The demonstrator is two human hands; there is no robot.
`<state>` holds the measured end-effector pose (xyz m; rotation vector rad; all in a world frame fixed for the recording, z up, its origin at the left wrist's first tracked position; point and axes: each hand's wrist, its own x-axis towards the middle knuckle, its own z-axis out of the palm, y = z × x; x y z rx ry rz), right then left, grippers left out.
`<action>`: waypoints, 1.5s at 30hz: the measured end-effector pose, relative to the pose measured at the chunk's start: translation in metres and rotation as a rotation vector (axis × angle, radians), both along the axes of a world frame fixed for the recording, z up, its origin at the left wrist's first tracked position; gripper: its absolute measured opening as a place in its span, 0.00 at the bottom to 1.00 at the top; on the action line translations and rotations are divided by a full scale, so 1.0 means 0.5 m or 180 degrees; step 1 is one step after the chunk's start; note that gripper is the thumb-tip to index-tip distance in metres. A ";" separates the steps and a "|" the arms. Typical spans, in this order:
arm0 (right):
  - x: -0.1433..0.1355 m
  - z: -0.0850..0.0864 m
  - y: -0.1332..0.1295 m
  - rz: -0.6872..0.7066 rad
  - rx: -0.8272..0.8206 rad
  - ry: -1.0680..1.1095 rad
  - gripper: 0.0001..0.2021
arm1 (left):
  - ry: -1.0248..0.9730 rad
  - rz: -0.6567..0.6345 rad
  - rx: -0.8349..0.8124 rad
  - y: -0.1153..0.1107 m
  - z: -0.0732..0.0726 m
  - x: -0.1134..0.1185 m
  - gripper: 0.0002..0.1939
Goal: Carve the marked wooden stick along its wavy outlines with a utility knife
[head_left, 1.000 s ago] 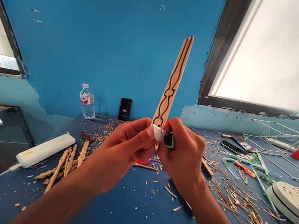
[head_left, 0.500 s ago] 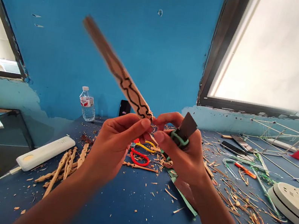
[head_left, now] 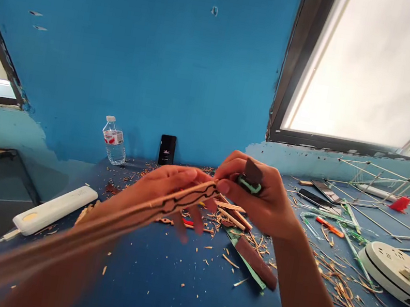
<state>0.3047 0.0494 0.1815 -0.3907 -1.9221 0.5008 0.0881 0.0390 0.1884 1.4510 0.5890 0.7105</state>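
Right hand (head_left: pixel 268 201) pinches one end of a long, flat, black-lined wooden strip (head_left: pixel 119 219) above the blue tabletop (head_left: pixel 152 281).
It also grips a green-and-black tool (head_left: pixel 250 185) with a flat dark blade (head_left: pixel 254 169); the left hand (head_left: pixel 163 182) has its fingers spread over the tabletop, contact with the strip unclear.

A single head-worn view looks forward and down from just behind the person's bare left hand (head_left: pixel 161 182) and bare right hand (head_left: pixel 269 206), which sit close, near mid-frame. It faces a flat, bright blue painted wall (head_left: pixel 148 44) beyond a dark blue tabletop (head_left: pixel 152 281), wide enough to include a dark-framed, brightly lit window (head_left: pixel 368 71) at right.
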 end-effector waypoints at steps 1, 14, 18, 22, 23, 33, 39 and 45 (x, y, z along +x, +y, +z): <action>0.007 0.003 -0.001 -0.0009 0.0006 -0.0134 0.03 | 0.0070 -0.0287 -0.0270 -0.007 0.007 -0.005 0.24; -0.024 -0.003 -0.079 -0.2494 0.1567 -0.0233 0.13 | -0.0510 -0.0007 -0.0280 -0.083 0.016 0.028 0.16; -0.026 0.000 -0.094 -0.2968 0.1538 -0.0717 0.14 | -0.0754 0.0009 -0.0182 -0.078 0.007 0.026 0.10; -0.027 0.000 -0.088 -0.2780 0.1387 -0.0911 0.14 | -0.0382 0.0089 -0.0044 -0.089 0.000 0.022 0.05; -0.028 -0.001 -0.085 -0.2704 0.1319 -0.0942 0.13 | -0.0354 0.0187 0.0037 -0.093 0.000 0.021 0.04; -0.040 -0.011 -0.072 -0.2146 0.0851 -0.0882 0.16 | -0.0057 0.0873 0.0846 -0.099 0.003 0.042 0.17; -0.043 -0.014 -0.067 -0.2115 0.0735 -0.0918 0.12 | 0.0545 0.1298 0.1605 -0.096 -0.005 0.044 0.17; -0.057 -0.026 -0.050 -0.2297 0.0572 -0.0772 0.05 | 0.0707 0.1667 0.2021 -0.086 -0.020 0.062 0.18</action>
